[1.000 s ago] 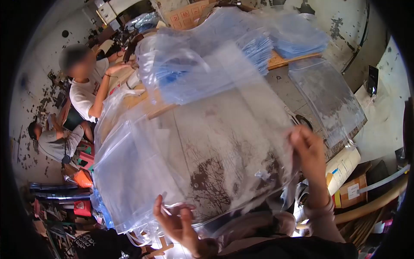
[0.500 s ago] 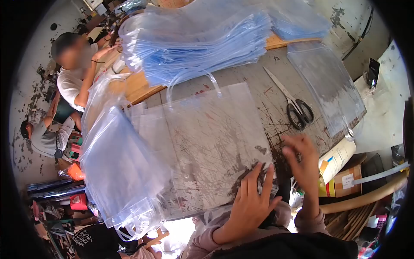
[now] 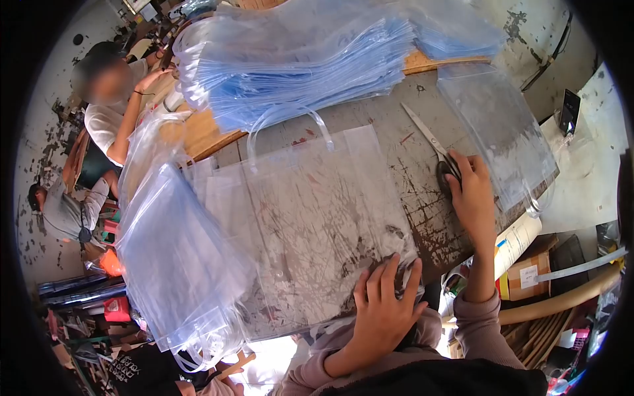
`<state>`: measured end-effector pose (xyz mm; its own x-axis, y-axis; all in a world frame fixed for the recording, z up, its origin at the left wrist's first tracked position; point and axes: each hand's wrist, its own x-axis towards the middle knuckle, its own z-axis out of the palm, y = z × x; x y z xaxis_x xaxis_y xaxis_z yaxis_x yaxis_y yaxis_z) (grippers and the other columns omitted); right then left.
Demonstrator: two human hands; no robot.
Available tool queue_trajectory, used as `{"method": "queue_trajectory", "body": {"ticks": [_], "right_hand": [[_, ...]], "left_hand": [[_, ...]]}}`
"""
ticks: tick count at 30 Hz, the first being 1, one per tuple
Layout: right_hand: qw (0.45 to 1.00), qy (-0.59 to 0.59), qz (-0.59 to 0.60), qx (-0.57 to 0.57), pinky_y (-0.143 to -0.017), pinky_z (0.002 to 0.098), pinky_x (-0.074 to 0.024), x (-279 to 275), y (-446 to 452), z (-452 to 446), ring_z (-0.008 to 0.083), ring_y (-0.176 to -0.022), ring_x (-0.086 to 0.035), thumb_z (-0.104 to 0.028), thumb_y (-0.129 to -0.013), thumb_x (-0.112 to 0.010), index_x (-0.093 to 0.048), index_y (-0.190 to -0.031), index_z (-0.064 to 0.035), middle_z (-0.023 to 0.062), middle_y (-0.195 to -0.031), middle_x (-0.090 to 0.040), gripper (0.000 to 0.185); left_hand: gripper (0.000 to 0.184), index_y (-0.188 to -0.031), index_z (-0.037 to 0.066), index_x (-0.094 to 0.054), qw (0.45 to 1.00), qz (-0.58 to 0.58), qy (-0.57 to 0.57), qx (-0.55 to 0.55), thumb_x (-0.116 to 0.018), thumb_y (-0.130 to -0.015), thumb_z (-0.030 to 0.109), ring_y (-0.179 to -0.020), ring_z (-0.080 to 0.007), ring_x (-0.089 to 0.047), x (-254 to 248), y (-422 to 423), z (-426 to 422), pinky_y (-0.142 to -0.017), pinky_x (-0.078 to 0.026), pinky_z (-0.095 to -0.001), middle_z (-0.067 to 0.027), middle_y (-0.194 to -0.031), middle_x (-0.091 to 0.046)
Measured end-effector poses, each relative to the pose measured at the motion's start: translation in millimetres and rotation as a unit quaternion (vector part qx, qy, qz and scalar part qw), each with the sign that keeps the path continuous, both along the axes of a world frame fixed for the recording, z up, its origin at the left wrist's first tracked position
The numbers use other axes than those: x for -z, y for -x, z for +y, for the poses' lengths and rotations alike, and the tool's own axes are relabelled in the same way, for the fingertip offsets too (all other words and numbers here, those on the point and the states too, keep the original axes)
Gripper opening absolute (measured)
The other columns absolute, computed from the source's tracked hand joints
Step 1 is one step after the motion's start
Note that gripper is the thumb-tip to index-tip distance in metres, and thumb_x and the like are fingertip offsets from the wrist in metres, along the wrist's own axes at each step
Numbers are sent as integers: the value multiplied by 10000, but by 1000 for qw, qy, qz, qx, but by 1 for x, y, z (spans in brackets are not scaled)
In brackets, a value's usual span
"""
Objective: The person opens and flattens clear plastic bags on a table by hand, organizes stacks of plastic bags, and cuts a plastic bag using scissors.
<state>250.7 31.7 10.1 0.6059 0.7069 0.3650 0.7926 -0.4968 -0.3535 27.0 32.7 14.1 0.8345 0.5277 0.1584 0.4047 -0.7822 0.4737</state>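
A clear plastic bag with a looped handle lies flat on the scratched tabletop in front of me. My left hand rests on its near right corner, fingers spread, pressing the film. Over at the right, my right hand has its fingers curled round the black handles of the scissors, covering most of them. The blades lie on the table, pointing away from me. Left of the flat bag is a loose pile of clear bags, its handles hanging over the near edge.
A thick stack of bluish clear bags fills the far side. Another clear bag lies at the right edge, near a phone. A cardboard box and a paper roll stand below. Other people sit at the left.
My right hand has moved forward from the near table edge onto the scissors' handles, and its fingers have closed there. My left hand stays on the bag's corner.
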Motion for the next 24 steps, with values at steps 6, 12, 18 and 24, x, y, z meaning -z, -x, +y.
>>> {"method": "queue_trajectory", "body": {"ticks": [6, 12, 18, 24], "right_hand": [[969, 14, 246, -33, -681, 332, -420, -38, 0, -27, 305, -693, -528, -52, -818, -556, -538, -1153, -60, 172, -798, -561, 336], [911, -91, 394, -78, -665, 263, -420, -17, 12, -63, 144, -736, -514, -10, -812, -545, -391, -1306, -79, 68, -851, -533, 522], [767, -191, 601, -117, -792, 271, -387, -26, 60, -93, 145, -902, -474, 2, -613, -743, -294, -1344, -18, 64, -1026, -448, 858], [861, -64, 496, -88, -756, 274, -379, -20, 71, -117, 150, -861, -468, -239, -574, -808, -450, -1098, -12, 61, -950, -487, 675]], "left_hand": [[609, -1296, 114, -437, 998, -18, 62, 17, -650, -742, 253, -1269, -490, -231, 3, -2, 2, -955, -305, -607, -277, -1329, -292], [621, -1278, -21, -408, 981, -110, 154, 34, -626, -724, 157, -1262, -490, -253, 3, 1, 6, -966, -301, -595, -290, -1348, -269], [577, -1233, -76, -441, 973, -148, 175, 42, -616, -731, 146, -1232, -394, -379, 9, 0, 7, -976, -330, -538, -256, -1297, -383], [473, -1138, -84, -536, 956, -249, 158, 0, -621, -701, 75, -1139, -328, -502, 15, -3, 6, -967, -375, -490, -210, -1213, -492]]}}
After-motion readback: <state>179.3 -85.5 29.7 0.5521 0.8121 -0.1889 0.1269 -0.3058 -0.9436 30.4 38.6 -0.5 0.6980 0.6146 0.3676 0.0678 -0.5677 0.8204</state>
